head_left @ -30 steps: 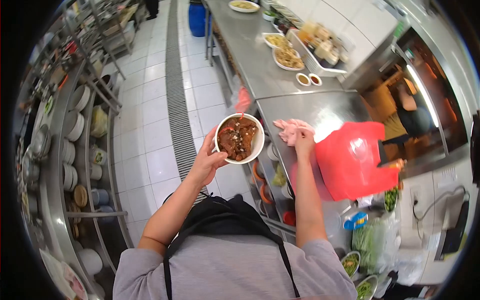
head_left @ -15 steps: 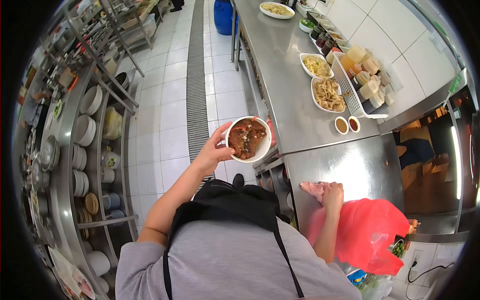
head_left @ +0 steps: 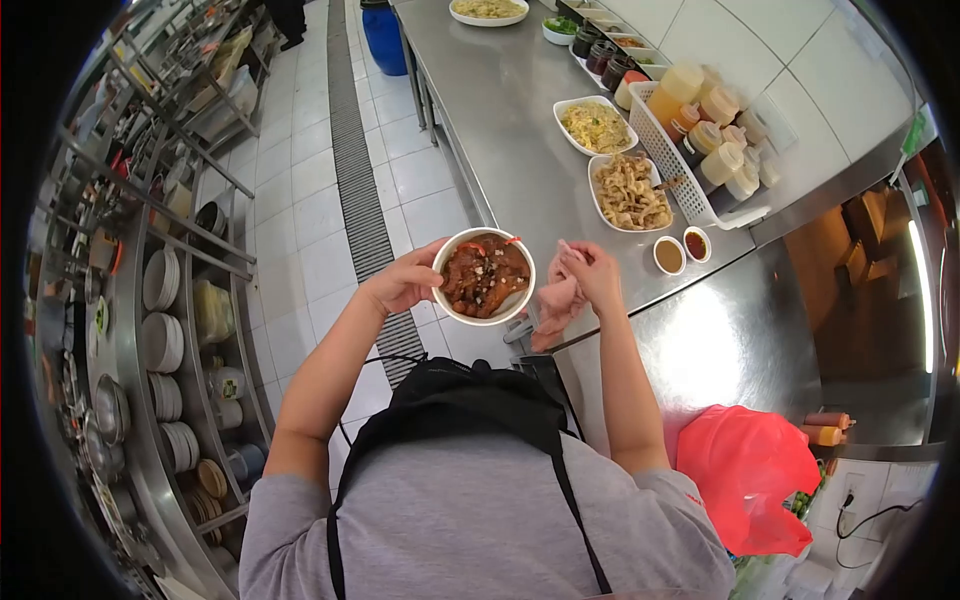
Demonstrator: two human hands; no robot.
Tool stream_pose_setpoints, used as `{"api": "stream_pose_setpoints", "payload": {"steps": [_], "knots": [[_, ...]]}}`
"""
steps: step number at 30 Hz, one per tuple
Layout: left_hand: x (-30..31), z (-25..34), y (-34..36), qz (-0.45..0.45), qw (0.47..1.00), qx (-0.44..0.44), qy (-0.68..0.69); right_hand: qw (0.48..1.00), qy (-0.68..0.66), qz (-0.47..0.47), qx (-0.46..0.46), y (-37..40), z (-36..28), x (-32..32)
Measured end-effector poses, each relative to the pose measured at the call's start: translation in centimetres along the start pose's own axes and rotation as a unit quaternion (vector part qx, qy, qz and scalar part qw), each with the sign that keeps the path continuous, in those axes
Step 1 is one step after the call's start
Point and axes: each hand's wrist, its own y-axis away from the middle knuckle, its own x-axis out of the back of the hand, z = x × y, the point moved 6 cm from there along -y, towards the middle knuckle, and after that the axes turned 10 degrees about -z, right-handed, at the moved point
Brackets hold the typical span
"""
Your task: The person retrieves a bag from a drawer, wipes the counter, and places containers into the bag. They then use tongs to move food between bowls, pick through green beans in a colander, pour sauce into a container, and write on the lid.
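My left hand (head_left: 405, 280) grips the rim of a round white bowl (head_left: 484, 276) of dark, glossy food with red bits on top. Just right of the bowl, my right hand (head_left: 592, 270) pinches a crumpled pink cloth (head_left: 558, 303), which hangs down over the counter's near edge. Two small sauce cups, one brown (head_left: 669, 255) and one red (head_left: 697, 244), stand on the steel counter (head_left: 510, 130) beyond my right hand. Behind them are a dish of brown fried strips (head_left: 630, 194) and a dish of yellow food (head_left: 596, 127).
A white basket of sauce bottles (head_left: 660, 150) stands along the tiled wall. A red plastic bag (head_left: 745, 475) lies at the lower right. Shelves with stacked plates (head_left: 163, 342) line the left. A blue barrel (head_left: 385, 40) is on the floor, near a person's dark legs (head_left: 288, 20).
My right hand has lifted the pink cloth from the lower steel surface and brought it up beside the bowl. The counter and shelves have shifted left in view.
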Motion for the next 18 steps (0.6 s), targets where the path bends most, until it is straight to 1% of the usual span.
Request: {"api": "stream_pose_setpoints", "payload": {"steps": [2, 3, 4, 5, 6, 7, 8, 10, 11, 13, 14, 16, 17, 18], "knots": [[-0.2, 0.1, -1.2, 0.012, 1.0, 0.006, 0.009, 0.999, -0.028, -0.028, 0.007, -1.4, -0.4, -1.0], [0.0, -0.2, -1.7, 0.007, 1.0, 0.02, 0.018, 0.997, -0.044, -0.067, 0.006, -2.3, -0.4, -1.9], [0.2, -0.4, -2.0, 0.001, 0.999, 0.033, 0.026, 0.997, -0.044, -0.065, 0.003, -2.6, -1.0, -2.4], [0.3, -0.7, -2.4, -0.007, 0.999, 0.045, 0.027, 0.981, -0.117, -0.15, -0.038, -2.9, -1.2, -3.8], [0.4, -0.6, -2.5, -0.011, 0.999, 0.045, 0.027, 0.951, -0.187, -0.233, -0.076, -2.6, -2.0, -5.4], [0.5, -0.7, -2.7, -0.016, 0.998, 0.063, 0.01, 0.934, -0.239, -0.23, -0.131, -2.4, -2.4, -6.0], [0.6, -0.9, -2.8, -0.019, 0.997, 0.081, -0.005, 0.935, -0.236, -0.229, -0.132, -2.6, -2.3, -5.9], [0.6, -0.8, -2.7, -0.016, 0.997, 0.076, -0.004, 0.915, -0.292, -0.247, -0.129, -3.3, -2.1, -6.4], [0.8, -0.6, -2.5, -0.005, 0.997, 0.077, -0.006, 0.915, -0.289, -0.25, -0.131, -3.7, -2.1, -6.2], [1.4, -0.6, -2.2, 0.01, 0.997, 0.076, -0.007, 0.887, -0.362, -0.274, -0.09, -4.1, -3.6, -5.7], [2.1, -1.1, -2.3, 0.017, 0.996, 0.088, -0.017, 0.886, -0.36, -0.276, -0.091, -4.1, -3.9, -5.6], [3.0, -1.5, -2.4, 0.025, 0.995, 0.098, -0.027, 0.9, -0.371, -0.222, -0.055, -3.7, -6.9, -4.5], [3.3, -1.7, -2.4, 0.039, 0.994, 0.102, -0.027, 0.9, -0.37, -0.224, -0.055, -3.2, -8.3, -4.3], [3.5, -1.7, -2.3, 0.054, 0.992, 0.108, -0.026, 0.895, -0.382, -0.227, -0.031, -2.5, -9.8, -3.9]]}}
